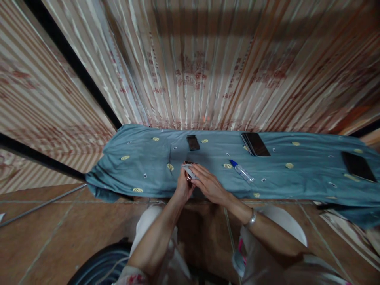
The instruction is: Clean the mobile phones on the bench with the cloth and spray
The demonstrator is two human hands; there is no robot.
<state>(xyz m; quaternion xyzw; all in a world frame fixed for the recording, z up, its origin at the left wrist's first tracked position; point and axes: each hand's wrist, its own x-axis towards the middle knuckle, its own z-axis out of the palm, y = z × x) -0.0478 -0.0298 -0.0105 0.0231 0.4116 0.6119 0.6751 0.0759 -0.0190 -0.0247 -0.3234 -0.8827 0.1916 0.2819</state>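
My left hand [184, 189] is closed around a small dark, shiny object, probably a phone [189, 162], held just above the front part of the cloth-covered surface. My right hand [211, 187] presses a light grey cloth [189, 171] against it, fingers together. Most of the held object is hidden by the cloth and my fingers. Beyond my hands lies a small dark rectangular item [193, 143], its image blurred into blocks. To the right of my right hand a clear bottle with a blue cap [243, 172] lies on its side.
A blue-green patterned sheet [154, 174] covers the long low surface. Farther right lie a stack of dark flat devices [257, 144] and a black flat rectangular item [359, 166]. Striped curtains [192, 79] hang behind, with dark poles [74, 67] at the left.
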